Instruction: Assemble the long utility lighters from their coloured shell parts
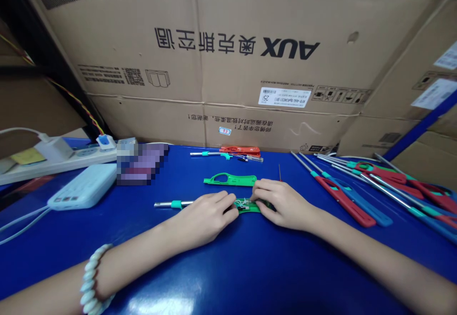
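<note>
An opened green long-reach lighter lies on the blue table, its metal tube pointing left. White wires and small inner parts show in its handle. My left hand is closed round the lighter near the trigger area, covering part of it. Fingers of my right hand pinch at the right part of the handle; what lies between the fingertips is hidden. Just behind rests a loose green handle half. Farther back are a red handle shell and a metal tube with wired parts.
Several red and blue lighters are piled at the right. A thin screwdriver lies behind my right hand. At the left are a light-blue power bank with cables and a power strip. A large cardboard box walls off the back.
</note>
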The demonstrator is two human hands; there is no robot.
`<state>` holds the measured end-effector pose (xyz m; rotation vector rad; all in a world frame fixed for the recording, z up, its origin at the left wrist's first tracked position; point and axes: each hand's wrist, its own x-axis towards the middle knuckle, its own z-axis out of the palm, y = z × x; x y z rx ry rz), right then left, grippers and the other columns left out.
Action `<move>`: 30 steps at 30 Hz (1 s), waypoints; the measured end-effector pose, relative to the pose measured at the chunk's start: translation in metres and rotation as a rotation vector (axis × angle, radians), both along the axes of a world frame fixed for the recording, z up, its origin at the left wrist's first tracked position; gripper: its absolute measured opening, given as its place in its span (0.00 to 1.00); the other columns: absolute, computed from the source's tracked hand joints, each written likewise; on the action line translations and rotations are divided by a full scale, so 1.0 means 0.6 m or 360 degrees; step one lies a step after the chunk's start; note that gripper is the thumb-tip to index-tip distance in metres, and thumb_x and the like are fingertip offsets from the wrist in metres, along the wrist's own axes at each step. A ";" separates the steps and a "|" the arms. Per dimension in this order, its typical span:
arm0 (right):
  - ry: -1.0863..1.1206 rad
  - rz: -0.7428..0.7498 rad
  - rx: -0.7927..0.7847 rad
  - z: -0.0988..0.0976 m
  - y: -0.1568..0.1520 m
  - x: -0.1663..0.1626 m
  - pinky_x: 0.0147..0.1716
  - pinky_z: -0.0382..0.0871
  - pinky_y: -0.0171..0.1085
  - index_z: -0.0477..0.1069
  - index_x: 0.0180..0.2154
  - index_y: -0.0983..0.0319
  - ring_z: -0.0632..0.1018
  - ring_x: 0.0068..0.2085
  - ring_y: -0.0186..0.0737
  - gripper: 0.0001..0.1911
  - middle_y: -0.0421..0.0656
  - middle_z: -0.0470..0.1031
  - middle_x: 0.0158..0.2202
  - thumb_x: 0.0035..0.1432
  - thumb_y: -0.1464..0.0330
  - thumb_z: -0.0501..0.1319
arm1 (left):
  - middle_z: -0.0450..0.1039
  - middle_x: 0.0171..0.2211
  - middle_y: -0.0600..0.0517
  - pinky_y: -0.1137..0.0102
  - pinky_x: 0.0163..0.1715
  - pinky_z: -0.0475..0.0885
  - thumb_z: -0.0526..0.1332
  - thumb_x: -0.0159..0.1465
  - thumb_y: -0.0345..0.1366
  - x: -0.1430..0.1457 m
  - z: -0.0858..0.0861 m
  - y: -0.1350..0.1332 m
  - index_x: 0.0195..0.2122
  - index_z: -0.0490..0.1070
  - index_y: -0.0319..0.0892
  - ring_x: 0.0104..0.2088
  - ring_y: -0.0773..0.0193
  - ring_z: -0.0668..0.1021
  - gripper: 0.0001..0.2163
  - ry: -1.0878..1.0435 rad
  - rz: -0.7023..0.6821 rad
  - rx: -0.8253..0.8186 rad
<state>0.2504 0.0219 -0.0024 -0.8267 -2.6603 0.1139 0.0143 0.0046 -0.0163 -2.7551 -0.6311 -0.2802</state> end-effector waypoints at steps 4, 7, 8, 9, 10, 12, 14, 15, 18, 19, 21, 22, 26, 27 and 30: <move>-0.0256 0.0000 0.0137 0.011 -0.005 -0.002 0.34 0.65 0.38 0.70 0.31 0.63 0.71 0.33 0.40 0.10 0.46 0.70 0.32 0.60 0.75 0.52 | 0.66 0.35 0.47 0.67 0.30 0.70 0.50 0.68 0.27 0.000 -0.004 0.000 0.36 0.67 0.38 0.31 0.61 0.70 0.07 -0.0092 0.0007 -0.0010; -0.0379 0.0021 0.0194 0.020 -0.012 -0.004 0.34 0.65 0.39 0.70 0.30 0.63 0.70 0.33 0.41 0.10 0.46 0.70 0.32 0.59 0.76 0.52 | 0.66 0.35 0.47 0.67 0.31 0.70 0.50 0.68 0.28 0.002 -0.004 -0.002 0.35 0.68 0.38 0.31 0.60 0.70 0.08 -0.0145 0.0006 -0.0035; -0.0407 0.0029 0.0194 0.023 -0.014 -0.005 0.34 0.65 0.39 0.70 0.30 0.63 0.70 0.32 0.41 0.10 0.46 0.70 0.31 0.59 0.76 0.52 | 0.66 0.35 0.47 0.67 0.32 0.70 0.50 0.68 0.29 0.002 -0.003 -0.002 0.35 0.68 0.38 0.31 0.60 0.70 0.08 -0.0160 0.0004 -0.0053; -0.0427 0.0034 0.0185 0.025 -0.016 -0.005 0.33 0.64 0.39 0.70 0.29 0.63 0.70 0.32 0.41 0.10 0.46 0.70 0.31 0.59 0.76 0.53 | 0.66 0.34 0.47 0.67 0.32 0.70 0.51 0.68 0.29 0.002 -0.003 -0.003 0.34 0.68 0.38 0.31 0.60 0.70 0.08 -0.0179 -0.0002 -0.0071; -0.0431 0.0033 0.0164 0.028 -0.017 -0.004 0.33 0.64 0.38 0.71 0.29 0.63 0.70 0.32 0.41 0.10 0.46 0.70 0.31 0.60 0.76 0.53 | 0.66 0.34 0.47 0.66 0.33 0.70 0.51 0.68 0.29 0.002 -0.001 -0.003 0.34 0.69 0.38 0.31 0.60 0.70 0.09 -0.0203 -0.0011 -0.0090; -0.0374 0.0010 0.0101 0.030 -0.018 -0.003 0.31 0.64 0.37 0.71 0.29 0.62 0.70 0.31 0.40 0.11 0.45 0.69 0.30 0.60 0.75 0.53 | 0.66 0.33 0.47 0.66 0.33 0.70 0.50 0.69 0.31 0.001 0.001 -0.003 0.33 0.69 0.38 0.32 0.60 0.70 0.10 -0.0250 -0.0024 -0.0137; -0.0250 -0.0037 0.0003 0.028 -0.014 -0.001 0.32 0.65 0.36 0.72 0.31 0.62 0.71 0.32 0.39 0.10 0.44 0.70 0.31 0.61 0.74 0.54 | 0.66 0.34 0.47 0.66 0.33 0.69 0.50 0.69 0.32 0.000 0.005 -0.002 0.33 0.70 0.38 0.32 0.61 0.70 0.11 -0.0283 -0.0027 -0.0195; -0.0177 -0.0069 -0.0040 0.025 -0.010 0.000 0.34 0.66 0.37 0.73 0.33 0.62 0.72 0.34 0.39 0.09 0.44 0.71 0.32 0.61 0.74 0.54 | 0.67 0.34 0.47 0.67 0.33 0.69 0.50 0.69 0.32 -0.001 0.006 0.000 0.34 0.70 0.38 0.32 0.61 0.70 0.11 -0.0289 -0.0026 -0.0220; 0.0028 -0.0233 -0.0047 0.011 0.006 0.005 0.41 0.67 0.41 0.74 0.38 0.61 0.73 0.39 0.42 0.09 0.45 0.73 0.37 0.62 0.73 0.54 | 0.67 0.36 0.47 0.67 0.35 0.69 0.49 0.69 0.30 -0.004 0.012 0.004 0.35 0.71 0.38 0.34 0.61 0.70 0.12 -0.0294 -0.0028 -0.0255; 0.0077 -0.0305 -0.0004 0.005 0.012 0.006 0.43 0.67 0.43 0.73 0.41 0.62 0.73 0.41 0.43 0.10 0.46 0.73 0.38 0.63 0.73 0.54 | 0.67 0.37 0.47 0.67 0.35 0.69 0.49 0.69 0.30 -0.004 0.013 0.005 0.36 0.71 0.38 0.34 0.61 0.70 0.12 -0.0298 -0.0031 -0.0268; 0.0109 -0.0411 0.0066 -0.007 0.024 0.008 0.45 0.67 0.47 0.71 0.47 0.62 0.72 0.44 0.45 0.13 0.48 0.72 0.42 0.64 0.72 0.53 | 0.68 0.37 0.47 0.66 0.36 0.69 0.49 0.69 0.29 -0.005 0.016 0.006 0.36 0.72 0.38 0.36 0.61 0.70 0.12 -0.0323 -0.0038 -0.0312; 0.0104 -0.0437 0.0076 -0.014 0.029 0.009 0.46 0.67 0.48 0.70 0.50 0.62 0.72 0.45 0.46 0.15 0.49 0.72 0.44 0.64 0.72 0.54 | 0.68 0.37 0.47 0.66 0.37 0.68 0.49 0.69 0.28 -0.005 0.017 0.006 0.36 0.72 0.38 0.36 0.61 0.70 0.13 -0.0341 -0.0038 -0.0338; 0.0071 -0.0462 0.0095 -0.037 0.041 0.010 0.46 0.66 0.51 0.71 0.50 0.58 0.71 0.48 0.48 0.15 0.49 0.70 0.49 0.63 0.72 0.56 | 0.68 0.38 0.47 0.66 0.38 0.68 0.49 0.69 0.30 -0.008 0.021 0.009 0.39 0.73 0.40 0.37 0.61 0.70 0.13 -0.0435 0.0007 -0.0384; 0.0077 -0.0464 0.0109 -0.041 0.043 0.010 0.47 0.66 0.51 0.73 0.48 0.58 0.71 0.48 0.48 0.13 0.49 0.71 0.48 0.62 0.72 0.57 | 0.68 0.38 0.47 0.65 0.38 0.68 0.49 0.69 0.30 -0.009 0.022 0.010 0.41 0.73 0.41 0.37 0.61 0.70 0.12 -0.0458 0.0033 -0.0377; 0.0131 -0.0446 0.0133 -0.047 0.046 0.011 0.47 0.65 0.51 0.74 0.43 0.59 0.72 0.46 0.46 0.10 0.48 0.72 0.46 0.62 0.73 0.57 | 0.68 0.41 0.46 0.62 0.40 0.69 0.50 0.69 0.30 -0.018 0.024 0.022 0.45 0.72 0.41 0.39 0.59 0.70 0.12 -0.0524 0.0148 -0.0333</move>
